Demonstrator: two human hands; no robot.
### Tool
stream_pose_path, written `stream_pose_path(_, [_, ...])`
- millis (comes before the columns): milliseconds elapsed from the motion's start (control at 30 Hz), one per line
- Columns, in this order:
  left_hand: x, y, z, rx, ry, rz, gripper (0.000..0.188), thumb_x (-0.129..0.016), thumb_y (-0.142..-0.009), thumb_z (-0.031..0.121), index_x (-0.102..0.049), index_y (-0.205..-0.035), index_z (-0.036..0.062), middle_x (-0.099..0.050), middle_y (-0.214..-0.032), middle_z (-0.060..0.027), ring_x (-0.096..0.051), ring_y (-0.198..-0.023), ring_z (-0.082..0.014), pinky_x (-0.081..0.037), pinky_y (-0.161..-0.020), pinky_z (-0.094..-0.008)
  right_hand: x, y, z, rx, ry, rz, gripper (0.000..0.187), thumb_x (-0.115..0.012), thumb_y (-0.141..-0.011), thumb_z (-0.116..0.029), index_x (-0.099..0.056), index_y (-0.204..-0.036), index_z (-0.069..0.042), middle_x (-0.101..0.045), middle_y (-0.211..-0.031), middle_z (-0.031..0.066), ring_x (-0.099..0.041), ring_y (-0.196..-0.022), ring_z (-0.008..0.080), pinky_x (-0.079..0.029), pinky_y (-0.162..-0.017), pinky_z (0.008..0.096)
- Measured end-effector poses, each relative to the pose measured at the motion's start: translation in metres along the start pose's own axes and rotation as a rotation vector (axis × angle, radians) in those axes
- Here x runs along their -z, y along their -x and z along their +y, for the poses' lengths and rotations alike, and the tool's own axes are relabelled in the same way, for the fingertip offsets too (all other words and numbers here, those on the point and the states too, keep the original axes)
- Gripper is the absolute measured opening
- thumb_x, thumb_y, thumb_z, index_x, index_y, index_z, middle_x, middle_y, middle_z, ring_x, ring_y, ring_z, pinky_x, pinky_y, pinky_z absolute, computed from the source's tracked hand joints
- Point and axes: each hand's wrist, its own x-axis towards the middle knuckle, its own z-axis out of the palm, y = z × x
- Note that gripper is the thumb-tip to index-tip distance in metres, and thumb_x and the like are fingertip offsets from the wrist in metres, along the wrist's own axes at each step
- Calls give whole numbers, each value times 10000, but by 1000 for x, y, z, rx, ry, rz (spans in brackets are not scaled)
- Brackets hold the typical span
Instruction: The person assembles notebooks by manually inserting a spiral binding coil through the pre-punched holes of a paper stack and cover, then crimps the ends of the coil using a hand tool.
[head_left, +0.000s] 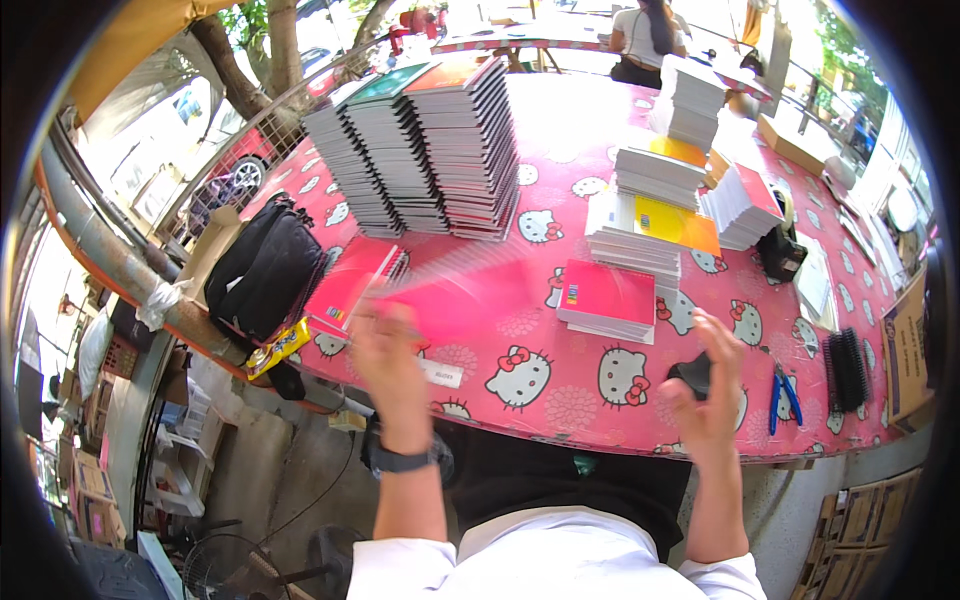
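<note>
The pink patterned table (560, 400) is crowded toward eleven o'clock by tall notebook stacks (465, 150). Nearer in, a pink-topped pile (612, 295) is seen at ten o'clock from the right hand (712, 390), held open, nothing gripped. And here, a pink notebook (478, 302), all blur! It is angled, long axis seemingly eight-to-two, at two o'clock from the left hand (388, 345), the nearer one; its corner appears gripped there, fingertips smeared. Blue-handled pliers (777, 398) are spotted at the right hand's three o'clock.

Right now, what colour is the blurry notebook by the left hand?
The notebook looks bright pinkish red, best in the head view.
</note>
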Motion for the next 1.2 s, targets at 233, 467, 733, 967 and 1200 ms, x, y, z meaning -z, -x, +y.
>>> stream_pose_path(233, [106, -113, -17, -140, 129, 283, 334, -589, -948, 135, -535, -1249, 0, -600, -1087, -68, -574, -934, -135, -478, -850, -284, 21, 31, 58, -383, -8, 38, 401, -653, -883, -295, -599, -1188, -40, -587, -1219, 110, -518, -1154, 239, -423, -934, 372])
stream_pose_path(467, [121, -173, 35, -325, -375, -126, 307, -418, -919, 73, -636, -1116, -15, -648, -1038, -69, -602, -906, -119, -466, -829, -254, 43, 48, 92, -454, -24, -53, 262, -605, -925, -207, -632, -1087, -2, -631, -1059, 75, -592, -894, 144, -467, -768, 279])
stream_pose_path(733, [50, -165, -37, -416, -1141, -848, 303, -529, -884, 291, -678, -1104, 145, -518, -1331, -133, -434, -1265, -282, -235, -1073, -534, 18, 46, 84, -397, 114, -150, 427, -732, -758, -179, -610, -1140, -32, -539, -1291, 130, -429, -1227, 326, -357, -1019, 427])
stream_pose_path(967, [58, -160, -41, -78, -1305, -818, 1202, -740, -630, 646, -93, -1526, 173, -175, -1542, -243, -191, -1413, -435, -190, -1112, -580, 2, 64, 96, -430, 280, -204, 650, -814, -640, -203, -566, -1229, -82, -350, -1483, 128, -324, -1333, 378, -273, -1076, 516])
stream_pose_path(1200, [70, -163, -40, 62, -1235, -655, 1310, -865, -530, 425, -69, -1510, 73, -355, -1429, -304, -416, -1294, -418, -358, -1073, -446, 6, 58, 117, -491, 397, -79, 719, -793, -673, -193, -482, -1317, -115, -354, -1474, 135, -302, -1340, 375, -250, -1086, 530])
